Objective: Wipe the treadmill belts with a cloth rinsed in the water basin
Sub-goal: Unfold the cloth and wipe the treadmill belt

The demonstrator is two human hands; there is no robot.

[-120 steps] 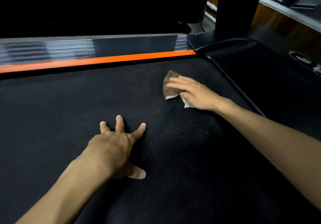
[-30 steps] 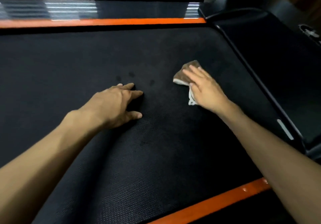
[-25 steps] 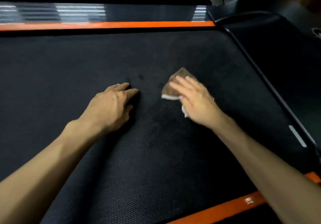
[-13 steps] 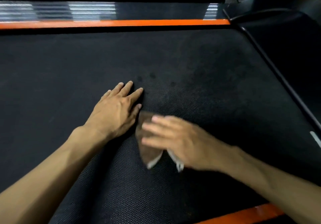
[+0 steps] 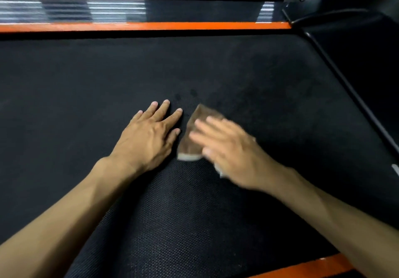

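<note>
The black textured treadmill belt (image 5: pixel 248 72) fills most of the view. A brown cloth (image 5: pixel 193 133) with a pale edge lies flat on it near the middle. My right hand (image 5: pixel 228 150) presses on the cloth with straight fingers and covers its right part; the hand is blurred. My left hand (image 5: pixel 151 135) rests flat on the belt just left of the cloth, fingers together and pointing away from me. A few dark wet spots sit on the belt just beyond the cloth.
An orange side rail (image 5: pixel 151 26) runs along the far edge of the belt, with a shiny dark strip (image 5: pixel 108 10) behind it. Another orange rail (image 5: pixel 306 267) edges the near right corner. A black motor cover (image 5: pixel 367 46) rises at the right.
Over the last second my right hand swept the cloth left and toward me, then pushed it back away, ending beside my left hand. The left hand has stayed planted on the belt.
</note>
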